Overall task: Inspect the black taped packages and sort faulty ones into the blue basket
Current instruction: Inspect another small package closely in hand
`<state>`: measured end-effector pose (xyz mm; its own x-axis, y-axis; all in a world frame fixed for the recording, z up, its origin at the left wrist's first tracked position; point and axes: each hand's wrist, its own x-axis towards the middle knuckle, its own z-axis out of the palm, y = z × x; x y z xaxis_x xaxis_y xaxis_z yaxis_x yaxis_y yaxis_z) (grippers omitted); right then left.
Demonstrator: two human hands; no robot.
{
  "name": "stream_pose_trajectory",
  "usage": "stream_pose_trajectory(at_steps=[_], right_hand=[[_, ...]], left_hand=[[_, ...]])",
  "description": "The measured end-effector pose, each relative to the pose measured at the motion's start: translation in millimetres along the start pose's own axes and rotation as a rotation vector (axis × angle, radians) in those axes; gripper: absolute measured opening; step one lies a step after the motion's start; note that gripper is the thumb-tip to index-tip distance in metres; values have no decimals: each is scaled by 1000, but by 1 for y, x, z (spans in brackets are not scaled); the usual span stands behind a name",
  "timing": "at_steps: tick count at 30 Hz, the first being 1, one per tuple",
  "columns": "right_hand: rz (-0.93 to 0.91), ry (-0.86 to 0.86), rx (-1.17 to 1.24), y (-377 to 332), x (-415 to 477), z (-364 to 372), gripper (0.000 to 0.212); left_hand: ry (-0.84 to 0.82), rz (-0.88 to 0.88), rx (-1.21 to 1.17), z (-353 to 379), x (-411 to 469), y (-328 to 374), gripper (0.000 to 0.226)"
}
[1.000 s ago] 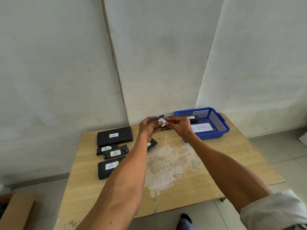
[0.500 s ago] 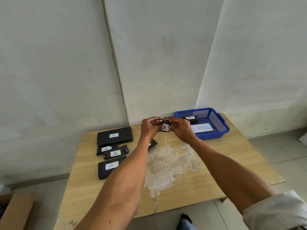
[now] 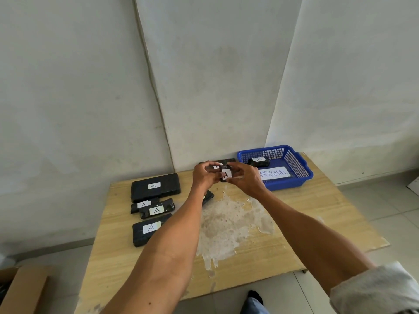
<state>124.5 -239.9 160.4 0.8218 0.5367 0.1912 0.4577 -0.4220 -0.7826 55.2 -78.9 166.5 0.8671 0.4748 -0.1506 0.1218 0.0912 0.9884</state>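
Observation:
A small black taped package (image 3: 226,174) with a white "A" label is held up above the far middle of the table, label toward me. My left hand (image 3: 205,176) grips its left side and my right hand (image 3: 246,179) grips its right side. The blue basket (image 3: 297,168) stands at the table's far right, just right of my right hand. Inside it lie one black package (image 3: 259,161) and a white "NORMAL" sign. Several more black packages lie at the left: a large one (image 3: 155,186), two small ones (image 3: 157,209) and a medium one (image 3: 147,230).
The wooden table (image 3: 283,248) has a worn pale patch in its middle. Another black package (image 3: 208,197) lies partly hidden under my left wrist, and a dark one (image 3: 223,160) lies behind my hands by the wall. A cardboard box (image 3: 20,288) sits on the floor at lower left.
Both hands turned the small package between them, so its "A" label now faces me more squarely. The hands stayed in nearly the same spot above the table.

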Motion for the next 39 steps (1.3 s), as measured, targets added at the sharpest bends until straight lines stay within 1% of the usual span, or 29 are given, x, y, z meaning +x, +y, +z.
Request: stream_pose_trajectory(at_steps=[4,10,13,17,20,22,24,27,30,33,36,39], right_hand=[[13,-37,-74,8,1,1,74],[1,-72,-175,35,9,1,75],[53,-83,-210,53,15,1,75],[112,-56,-236,76,27,1,68],[184,-73,-184,95,40,-3,59],[204,-64,-157,109,49,-6,59],[260,-15,-115,127,63,-10,65],[368,86,-118,158,90,-16,60],[472,115,-153,194,127,-16,48],[540,105,-162,225,162,-5,47],[551,61,-213,249,190,12,43],[501,25,-269,265,209,28,44]], left_hand=[[9,-53,17,8,6,-11,40],[-1,-114,10,26,23,-34,41],[0,-150,25,38,35,-46,38],[13,-213,24,58,53,-61,34],[24,-234,41,75,73,-72,29],[20,-232,67,84,85,-79,25],[27,-215,200,92,102,-88,25],[11,-173,567,97,124,-108,27],[-114,-148,892,97,144,-141,39],[-197,-129,1148,97,158,-174,51],[-232,-95,1295,103,168,-207,60],[-236,-51,1333,107,177,-232,61]])
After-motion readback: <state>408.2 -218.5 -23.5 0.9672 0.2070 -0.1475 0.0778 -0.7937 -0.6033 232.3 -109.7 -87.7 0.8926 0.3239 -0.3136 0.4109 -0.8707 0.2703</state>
